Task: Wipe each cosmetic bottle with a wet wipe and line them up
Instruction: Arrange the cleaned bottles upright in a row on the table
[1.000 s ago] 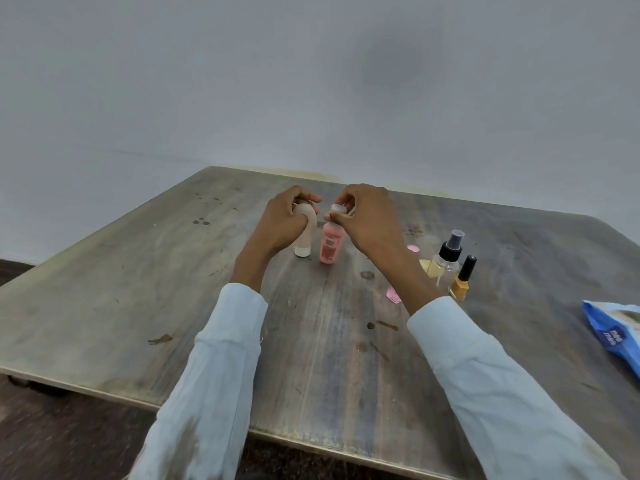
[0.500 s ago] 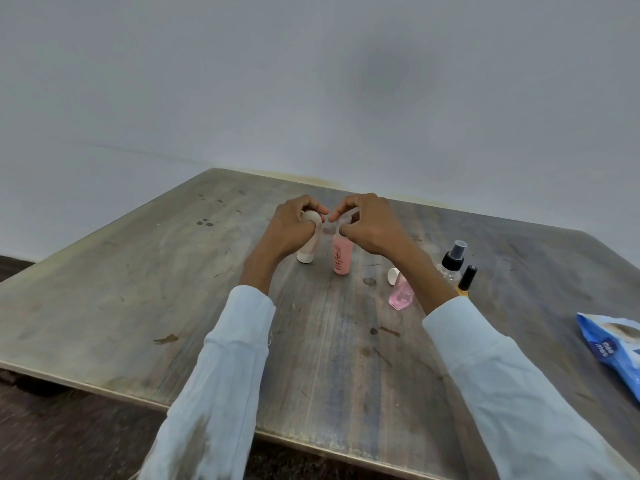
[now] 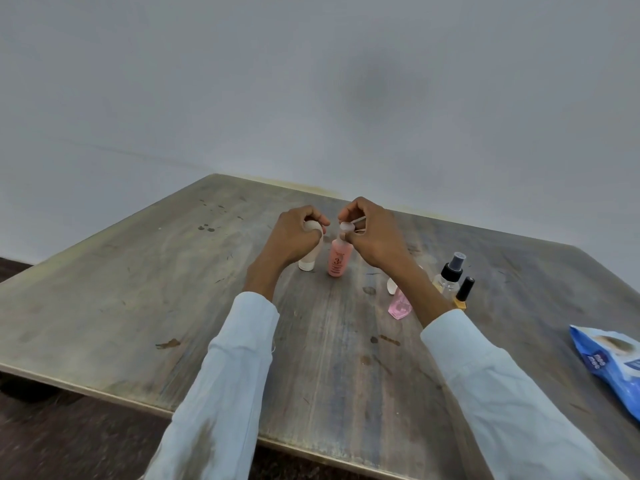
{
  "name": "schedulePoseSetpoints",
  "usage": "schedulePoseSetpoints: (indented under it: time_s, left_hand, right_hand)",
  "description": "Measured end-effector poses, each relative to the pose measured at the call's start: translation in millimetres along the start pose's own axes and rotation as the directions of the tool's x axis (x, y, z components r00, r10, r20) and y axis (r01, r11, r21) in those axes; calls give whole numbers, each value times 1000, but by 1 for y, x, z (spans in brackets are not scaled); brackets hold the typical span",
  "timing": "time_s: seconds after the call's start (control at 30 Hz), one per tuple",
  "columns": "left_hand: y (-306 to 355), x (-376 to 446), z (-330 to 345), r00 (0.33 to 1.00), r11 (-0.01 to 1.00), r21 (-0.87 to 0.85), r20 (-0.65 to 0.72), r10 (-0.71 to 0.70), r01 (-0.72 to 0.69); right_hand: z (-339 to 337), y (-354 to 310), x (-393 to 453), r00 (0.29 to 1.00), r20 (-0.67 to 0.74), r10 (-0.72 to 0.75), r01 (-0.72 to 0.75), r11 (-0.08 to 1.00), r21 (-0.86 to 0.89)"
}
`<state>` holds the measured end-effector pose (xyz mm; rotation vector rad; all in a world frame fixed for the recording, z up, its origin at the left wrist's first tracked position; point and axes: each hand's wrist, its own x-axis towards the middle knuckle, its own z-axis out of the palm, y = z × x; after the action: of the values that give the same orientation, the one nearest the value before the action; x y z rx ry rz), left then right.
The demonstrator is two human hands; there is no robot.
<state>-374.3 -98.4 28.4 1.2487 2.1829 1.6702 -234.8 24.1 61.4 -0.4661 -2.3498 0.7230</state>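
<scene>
A beige tube stands cap-down on the wooden table, and my left hand grips its top end. Right beside it stands a salmon-pink bottle; my right hand pinches its cap, with a bit of white wipe between the fingers. Behind my right forearm lie a clear pink bottle and a white cap. A clear spray bottle with a black pump and a small yellow nail-polish bottle with a black cap stand further right.
A blue wet-wipe pack lies near the table's right edge. A plain grey wall rises behind the table. Dark floor shows below the front edge at the left.
The view has shifted a little. My two hands stay on the tops of the tube and the pink bottle. The bottle now faces me with its label.
</scene>
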Motion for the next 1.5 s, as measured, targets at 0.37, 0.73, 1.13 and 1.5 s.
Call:
schedulePoseSetpoints:
  time_s: [0.37, 0.73, 1.13, 1.5]
  left_hand:
    - [-1, 0, 2, 1000, 1000, -21, 11, -4, 4]
    - [-2, 2, 2, 1000, 1000, 12, 23, -6, 5]
    - [0, 1, 2, 1000, 1000, 21, 18, 2, -2]
    - [7, -1, 5, 998, 998, 57, -54, 41, -38]
  right_hand:
    - [4, -5, 0, 999, 7, -40, 40, 999, -4]
    - [7, -2, 0, 997, 19, -74, 76, 994, -81]
    - [4, -4, -4, 995, 33, -90, 93, 989, -111]
    - [-24, -11, -9, 998, 24, -61, 63, 993, -101]
